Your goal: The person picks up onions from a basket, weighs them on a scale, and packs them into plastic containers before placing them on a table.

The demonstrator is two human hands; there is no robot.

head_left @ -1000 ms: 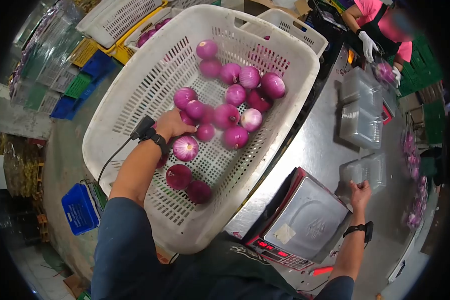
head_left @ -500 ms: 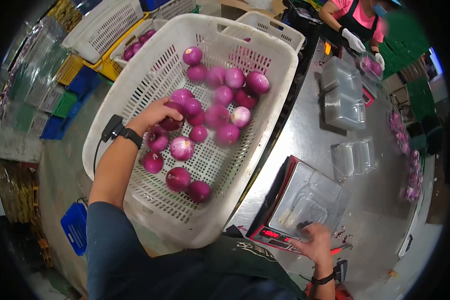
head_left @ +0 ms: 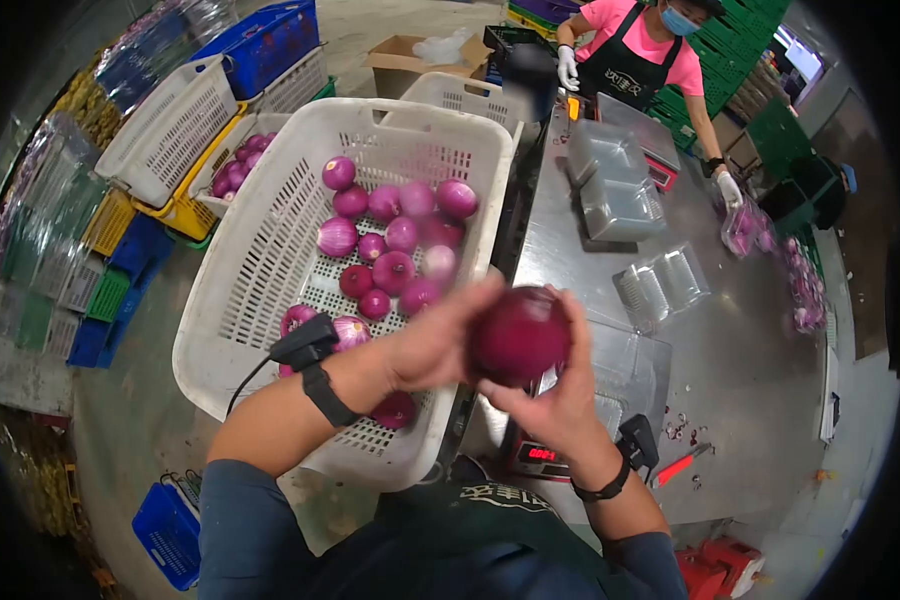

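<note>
A large dark red onion [head_left: 521, 335] is held up between my hands, above the edge of the scale. My right hand [head_left: 562, 400] wraps round it from below and the right side. On the onion's left side is my left hand [head_left: 438, 338], pressed against it and slightly smeared by motion. The scale [head_left: 542, 455] under my hands has a lit red display, with a clear plastic tray [head_left: 610, 408] on its pan, partly covered by my right hand. Left of my hands, a white slotted basket [head_left: 210, 300] holds several red onions [head_left: 393, 271].
Stacked clear trays [head_left: 618, 205] and an open clear clamshell box [head_left: 662, 285] stand on the steel table [head_left: 770, 370]. A red-handled knife [head_left: 676, 466] lies among onion scraps. Across the table, a co-worker [head_left: 640, 50] in white gloves touches bagged onions [head_left: 745, 232].
My left hand has lifted a red onion out of the basket and across to the right. My right hand has risen from the tray on the scale to the onion. The co-worker now reaches toward the bags.
</note>
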